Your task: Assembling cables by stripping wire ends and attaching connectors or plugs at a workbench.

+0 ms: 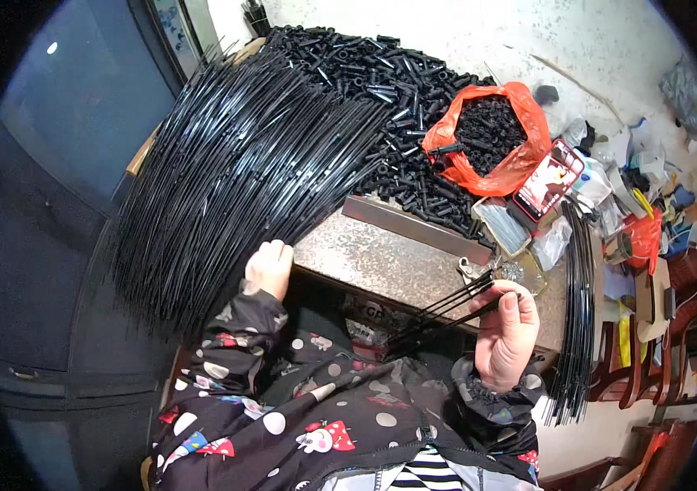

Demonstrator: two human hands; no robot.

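Right hand (505,335): fingers (512,304) pressed together, pinching a small bunch of thin black rods (445,309) that slants down toward the person's lap. Left hand (269,268): curled against the near ends of a large fanned sheaf of long black rods (234,172); whether its fingers grip any rod cannot be told. Both hands work at the near edge of a speckled grey bench (381,262). Farther back on the bench lies a heap of short black tubes (373,74), and beside it an orange plastic bag (491,139) filled with small black pieces. A second bundle of black rods (579,311) hangs over the bench's right end, amid cluttered packets and tape. A pale, stained wall (528,41) stands behind; dark panels (54,164) lie to the left.
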